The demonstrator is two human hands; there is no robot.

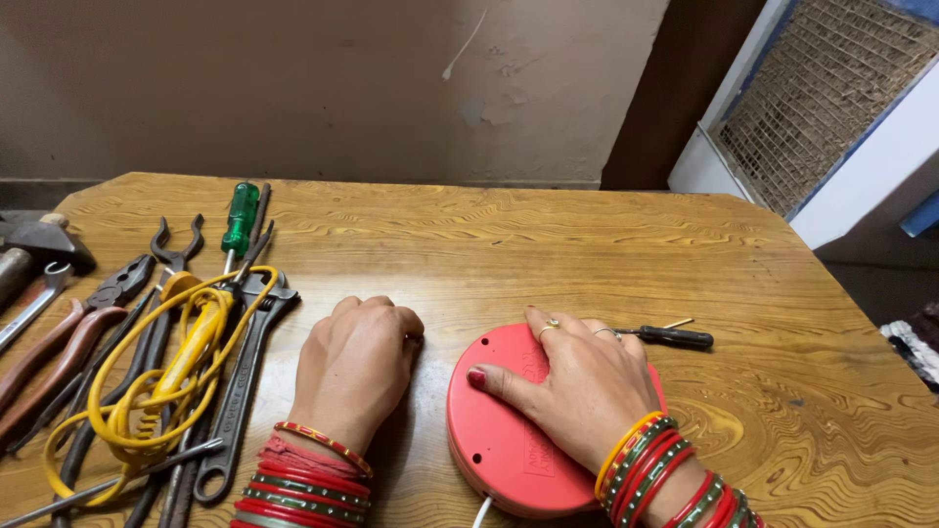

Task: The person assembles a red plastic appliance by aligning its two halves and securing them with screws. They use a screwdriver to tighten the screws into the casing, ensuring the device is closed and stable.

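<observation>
A round red plastic device [499,440] lies flat on the wooden table [548,244], with a white cord leaving its near edge. My right hand [572,386] rests palm down on top of it, fingers spread. My left hand [354,367] sits on the table just left of the device, curled into a loose fist with nothing visible in it. A small black-handled screwdriver [675,337] lies just beyond my right fingertips. Both wrists wear red and green bangles.
A row of tools fills the table's left side: a yellow-corded tool [166,376], an adjustable wrench [240,391], a green-handled screwdriver [240,220], pliers [68,342] and a hammer [39,244]. A wall stands behind; an air cooler [822,108] is at the right.
</observation>
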